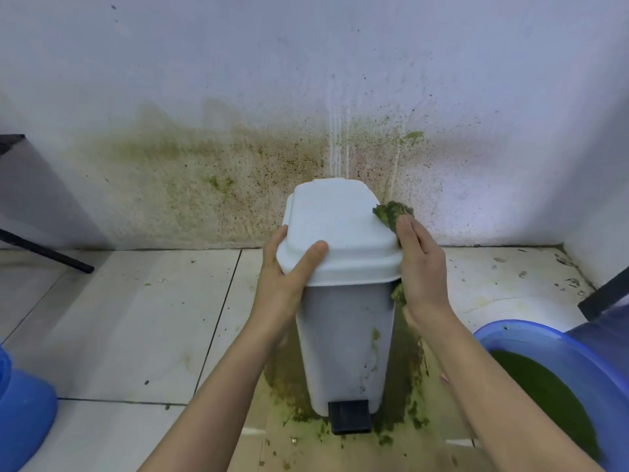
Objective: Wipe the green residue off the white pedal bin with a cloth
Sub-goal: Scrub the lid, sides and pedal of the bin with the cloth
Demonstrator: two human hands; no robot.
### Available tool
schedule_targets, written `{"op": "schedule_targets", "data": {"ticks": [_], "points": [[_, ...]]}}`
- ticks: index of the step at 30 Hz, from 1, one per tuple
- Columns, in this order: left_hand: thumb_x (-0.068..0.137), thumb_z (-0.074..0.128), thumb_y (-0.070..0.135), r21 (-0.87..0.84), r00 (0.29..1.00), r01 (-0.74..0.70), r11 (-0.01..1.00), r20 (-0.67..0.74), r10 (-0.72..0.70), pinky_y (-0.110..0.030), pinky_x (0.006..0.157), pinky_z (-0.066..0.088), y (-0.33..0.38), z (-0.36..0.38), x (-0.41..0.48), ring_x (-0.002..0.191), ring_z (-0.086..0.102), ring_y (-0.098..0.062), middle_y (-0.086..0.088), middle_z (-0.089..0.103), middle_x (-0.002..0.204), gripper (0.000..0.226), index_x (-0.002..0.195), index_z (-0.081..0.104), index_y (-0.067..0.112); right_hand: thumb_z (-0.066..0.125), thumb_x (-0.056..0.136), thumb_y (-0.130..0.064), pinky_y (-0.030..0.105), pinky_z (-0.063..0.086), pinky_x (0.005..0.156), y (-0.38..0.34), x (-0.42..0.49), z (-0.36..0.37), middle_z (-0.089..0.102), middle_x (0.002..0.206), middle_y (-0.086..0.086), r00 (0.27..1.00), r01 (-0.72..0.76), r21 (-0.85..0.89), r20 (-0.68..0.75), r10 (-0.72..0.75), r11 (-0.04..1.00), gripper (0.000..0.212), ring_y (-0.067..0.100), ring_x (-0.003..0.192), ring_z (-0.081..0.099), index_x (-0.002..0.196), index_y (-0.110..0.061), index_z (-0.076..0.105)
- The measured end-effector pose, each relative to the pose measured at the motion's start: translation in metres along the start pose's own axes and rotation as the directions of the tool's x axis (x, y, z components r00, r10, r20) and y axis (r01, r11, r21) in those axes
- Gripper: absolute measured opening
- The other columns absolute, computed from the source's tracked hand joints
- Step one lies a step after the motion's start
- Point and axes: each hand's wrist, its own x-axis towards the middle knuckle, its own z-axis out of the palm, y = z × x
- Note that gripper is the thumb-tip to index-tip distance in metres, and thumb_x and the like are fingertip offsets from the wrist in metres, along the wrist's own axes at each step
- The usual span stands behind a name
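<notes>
The white pedal bin (343, 338) stands on the tiled floor against the stained wall, its lid shut and its black pedal (350, 416) facing me. Green smears run down its front right side. My left hand (289, 274) grips the lid's left front corner, thumb on top. My right hand (420, 264) presses a green-soaked cloth (391, 212) against the lid's right edge; the cloth sticks out above the fingers and below the palm.
Green sludge covers the floor around the bin's base (405, 403). A blue basin of green liquid (558, 379) sits at the right, a blue object (20, 410) at the left edge. Dark furniture legs (47, 253) stand at left and right. The wall (238, 172) is green-stained.
</notes>
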Motion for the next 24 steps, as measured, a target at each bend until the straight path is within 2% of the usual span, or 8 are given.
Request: {"op": "schedule_targets", "data": {"ticks": [3,7,10,13,16,19,21,24], "points": [[0.063,0.076,0.067,0.038,0.999,-0.010,0.999,-0.039,0.012,-0.044,0.098,0.052,0.012,0.011,0.037,0.118,0.058,-0.012,0.013,0.056,0.132,0.082,0.135,0.043,0.046,0.049,0.101,-0.037,0.029,0.037,0.113,-0.001,0.027,0.012,0.056,0.137,-0.010,0.990,0.140,-0.111,-0.004,-0.142,0.984,0.038,0.004,0.126,0.048,0.135,-0.021,0.057],[0.078,0.068,0.063,0.144,0.967,-0.197,0.970,-0.132,0.216,-0.031,0.103,0.043,0.014,0.019,0.076,0.135,0.039,-0.006,0.025,0.028,0.154,0.046,0.119,0.055,0.046,0.044,0.102,-0.039,0.035,0.030,0.118,0.018,0.049,0.024,0.045,0.151,0.001,0.934,0.351,-0.201,0.008,-0.357,0.914,0.035,0.013,0.144,0.033,0.135,-0.034,0.051],[0.070,0.063,0.072,0.113,0.950,-0.261,0.959,-0.146,0.276,-0.033,0.098,0.050,0.011,0.017,0.096,0.128,0.050,-0.010,0.013,0.044,0.149,0.051,0.112,0.062,0.042,0.040,0.101,-0.039,0.019,0.022,0.118,0.041,0.055,0.030,0.035,0.157,0.006,0.867,0.489,-0.224,0.017,-0.499,0.843,0.036,0.009,0.149,0.021,0.137,-0.039,0.042],[0.072,0.062,0.069,0.040,0.946,-0.293,0.955,-0.133,0.296,-0.030,0.084,0.056,0.006,0.016,0.112,0.110,0.062,-0.007,0.019,0.060,0.124,0.052,0.115,0.062,0.040,0.034,0.105,-0.033,0.022,0.017,0.121,0.075,0.047,0.027,0.023,0.161,0.016,0.803,0.578,-0.274,0.019,-0.596,0.769,0.049,0.015,0.152,0.013,0.149,-0.012,0.034],[0.075,0.062,0.066,0.009,0.950,-0.306,0.952,-0.054,0.306,-0.031,0.080,0.058,0.002,0.012,0.122,0.107,0.065,-0.010,0.015,0.061,0.124,0.050,0.120,0.060,0.046,0.028,0.106,-0.038,0.035,0.016,0.123,0.110,0.039,0.024,0.019,0.163,0.005,0.775,0.599,-0.361,0.038,-0.630,0.715,0.050,0.025,0.152,0.014,0.149,-0.011,0.031],[0.071,0.062,0.065,-0.052,0.946,-0.323,0.945,0.002,0.323,-0.030,0.074,0.057,-0.003,0.006,0.130,0.101,0.067,-0.013,0.003,0.062,0.126,0.057,0.122,0.060,0.042,0.030,0.106,-0.030,0.038,0.018,0.122,0.117,0.043,0.028,0.025,0.158,0.000,0.698,0.656,-0.434,0.036,-0.716,0.618,0.046,0.032,0.147,0.022,0.149,-0.011,0.028],[0.071,0.063,0.063,-0.084,0.941,-0.336,0.938,0.012,0.339,-0.032,0.073,0.058,-0.004,0.005,0.133,0.097,0.068,-0.013,0.002,0.063,0.124,0.059,0.124,0.059,0.038,0.036,0.104,-0.024,0.041,0.024,0.119,0.109,0.049,0.034,0.034,0.146,0.010,0.618,0.686,-0.510,0.031,-0.786,0.519,0.044,0.037,0.136,0.032,0.145,-0.006,0.036],[0.071,0.063,0.063,-0.053,0.934,-0.358,0.932,-0.009,0.358,-0.026,0.074,0.056,-0.007,0.007,0.132,0.098,0.068,-0.011,0.001,0.063,0.126,0.060,0.125,0.059,0.036,0.046,0.101,-0.023,0.044,0.033,0.109,0.103,0.045,0.043,0.041,0.136,0.008,0.495,0.729,-0.612,0.164,-0.853,0.306,0.038,0.031,0.126,0.038,0.135,-0.008,0.054]]}}
